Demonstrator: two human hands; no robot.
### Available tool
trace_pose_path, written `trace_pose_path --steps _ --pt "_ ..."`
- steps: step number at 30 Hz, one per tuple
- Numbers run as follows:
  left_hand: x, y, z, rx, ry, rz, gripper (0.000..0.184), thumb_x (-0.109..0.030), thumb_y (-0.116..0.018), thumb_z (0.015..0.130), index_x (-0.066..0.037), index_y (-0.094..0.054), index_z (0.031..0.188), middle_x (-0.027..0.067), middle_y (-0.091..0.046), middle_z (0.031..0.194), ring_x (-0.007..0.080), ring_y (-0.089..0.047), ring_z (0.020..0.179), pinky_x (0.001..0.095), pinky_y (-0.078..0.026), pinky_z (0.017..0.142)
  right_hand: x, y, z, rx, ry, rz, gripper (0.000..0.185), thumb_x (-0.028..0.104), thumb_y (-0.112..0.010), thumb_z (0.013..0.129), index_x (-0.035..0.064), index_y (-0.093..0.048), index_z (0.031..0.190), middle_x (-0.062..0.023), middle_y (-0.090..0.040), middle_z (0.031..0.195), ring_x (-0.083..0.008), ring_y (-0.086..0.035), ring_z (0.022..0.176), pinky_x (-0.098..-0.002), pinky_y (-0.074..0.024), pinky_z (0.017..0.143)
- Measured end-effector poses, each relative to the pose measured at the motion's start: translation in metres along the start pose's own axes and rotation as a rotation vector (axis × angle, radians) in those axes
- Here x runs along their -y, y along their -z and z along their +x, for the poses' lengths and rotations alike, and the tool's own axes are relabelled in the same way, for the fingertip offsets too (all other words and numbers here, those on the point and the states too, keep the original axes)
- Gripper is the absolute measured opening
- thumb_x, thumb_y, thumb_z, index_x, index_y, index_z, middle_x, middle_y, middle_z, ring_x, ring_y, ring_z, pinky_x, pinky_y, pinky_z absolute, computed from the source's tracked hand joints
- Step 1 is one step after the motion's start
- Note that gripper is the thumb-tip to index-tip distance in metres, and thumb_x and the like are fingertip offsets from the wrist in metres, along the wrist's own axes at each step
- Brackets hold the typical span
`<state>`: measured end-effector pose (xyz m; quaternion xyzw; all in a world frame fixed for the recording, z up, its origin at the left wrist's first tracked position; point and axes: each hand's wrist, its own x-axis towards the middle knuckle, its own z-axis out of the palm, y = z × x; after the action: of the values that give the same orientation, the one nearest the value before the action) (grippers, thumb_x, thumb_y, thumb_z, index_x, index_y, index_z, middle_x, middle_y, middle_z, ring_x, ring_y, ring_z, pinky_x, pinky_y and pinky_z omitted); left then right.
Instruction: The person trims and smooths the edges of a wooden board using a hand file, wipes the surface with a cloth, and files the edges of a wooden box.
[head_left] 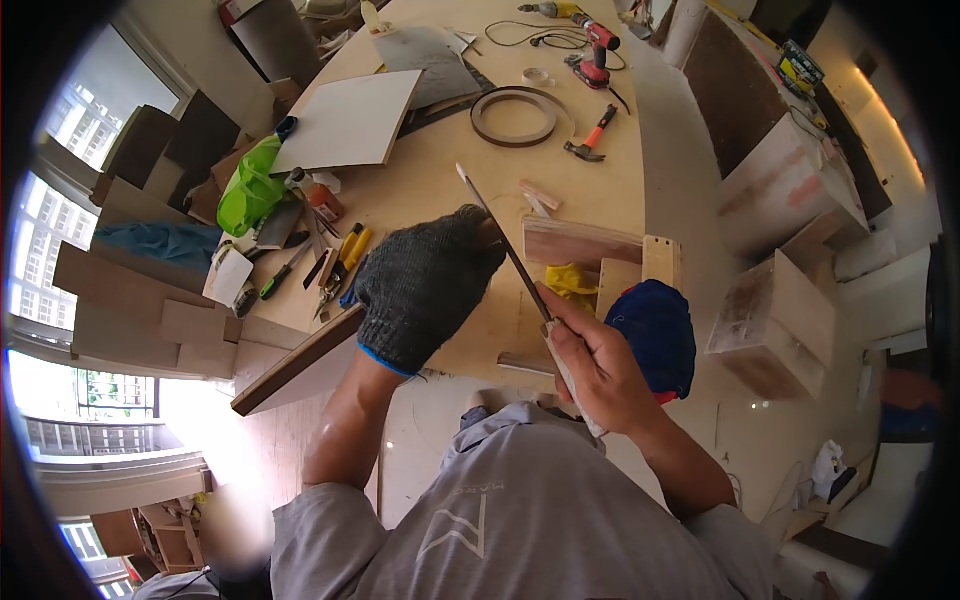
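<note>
My left hand point(425, 285) wears a dark grey knit glove with a blue cuff; its fingers are curled near the thin dark blade, and what they hold, if anything, is hidden. In my bare right hand point(600, 370) is the light handle of a long, narrow tool point(512, 252), which slants up and left to a pale tip. A dark-edged board point(300, 362) slants down and left from below the gloved hand. Beyond the tool, a wooden block point(580, 243) lies on the wooden worktable point(440, 180).
A hammer point(597, 135), a red drill point(595, 55) and a roll of edging point(513, 117) lie toward the back. Pliers point(350, 250), a green bag point(252, 185) and a white panel point(347, 120) are at left. A blue cap point(652, 335) sits at right.
</note>
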<state>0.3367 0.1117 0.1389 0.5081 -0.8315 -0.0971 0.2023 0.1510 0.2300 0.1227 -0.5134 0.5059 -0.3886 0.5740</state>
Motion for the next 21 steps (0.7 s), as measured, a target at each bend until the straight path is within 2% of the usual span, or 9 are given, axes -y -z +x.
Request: trace_pose_path --steps 5,10,14,17,20,21 --pt "0.000 0.004 -0.001 -0.031 -0.038 -0.150 0.020 -0.029 -0.065 0.088 -0.016 -0.072 0.101 0.0138 -0.071 0.085 0.0339 -0.069 0.081 0.0455 -0.054 0.069 0.009 -0.001 -0.033 -0.026 0.073 -0.003 0.046 0.013 -0.038 0.108 0.0033 -0.037 0.153 0.0008 -0.049 0.073 -0.0049 -0.046 0.053 -0.0219 -0.0421 0.052" --pt "-0.004 0.003 0.000 0.009 0.038 -0.015 0.021 -0.030 -0.065 0.088 -0.016 -0.072 0.102 0.0127 -0.071 0.086 0.0341 -0.069 0.082 0.0458 -0.054 0.068 -0.004 -0.009 -0.008 -0.040 0.110 -0.120 0.046 0.012 -0.038 0.108 0.0023 -0.036 0.153 0.0006 -0.048 0.070 -0.0052 -0.046 0.053 -0.0216 -0.0419 0.051" --pt "-0.010 0.010 -0.001 0.051 0.068 -0.011 0.021 -0.031 -0.065 0.088 -0.014 -0.071 0.100 0.0119 -0.072 0.086 0.0344 -0.069 0.081 0.0462 -0.054 0.068 0.003 0.000 -0.004 -0.048 0.013 0.076 0.045 0.011 -0.044 0.107 0.0022 -0.040 0.151 -0.0029 -0.054 0.085 -0.0049 -0.045 0.057 -0.0224 -0.0435 0.055" --pt "0.001 0.002 -0.001 -0.020 -0.026 -0.075 0.024 -0.036 -0.069 0.087 -0.015 -0.069 0.100 0.0128 -0.071 0.083 0.0349 -0.070 0.078 0.0449 -0.055 0.068 0.014 0.004 -0.028 -0.017 0.048 -0.014 0.045 0.010 -0.044 0.106 0.0021 -0.041 0.150 -0.0031 -0.055 0.087 -0.0051 -0.045 0.057 -0.0231 -0.0435 0.055" --pt "-0.003 0.004 -0.002 0.004 -0.007 -0.058 0.025 -0.036 -0.069 0.088 -0.015 -0.068 0.101 0.0130 -0.071 0.083 0.0350 -0.069 0.079 0.0451 -0.055 0.068 0.008 -0.006 -0.023 -0.062 0.114 -0.048 0.046 0.015 -0.041 0.108 0.0032 -0.039 0.152 0.0021 -0.048 0.071 -0.0044 -0.046 0.052 -0.0216 -0.0420 0.052" --pt "-0.006 0.006 -0.002 0.021 0.010 -0.032 0.022 -0.033 -0.069 0.087 -0.015 -0.069 0.100 0.0126 -0.071 0.085 0.0347 -0.069 0.080 0.0455 -0.054 0.069 0.004 -0.008 -0.020 -0.064 0.122 -0.088 0.046 0.015 -0.041 0.108 0.0032 -0.039 0.152 0.0021 -0.048 0.071 -0.0042 -0.046 0.052 -0.0215 -0.0421 0.052"
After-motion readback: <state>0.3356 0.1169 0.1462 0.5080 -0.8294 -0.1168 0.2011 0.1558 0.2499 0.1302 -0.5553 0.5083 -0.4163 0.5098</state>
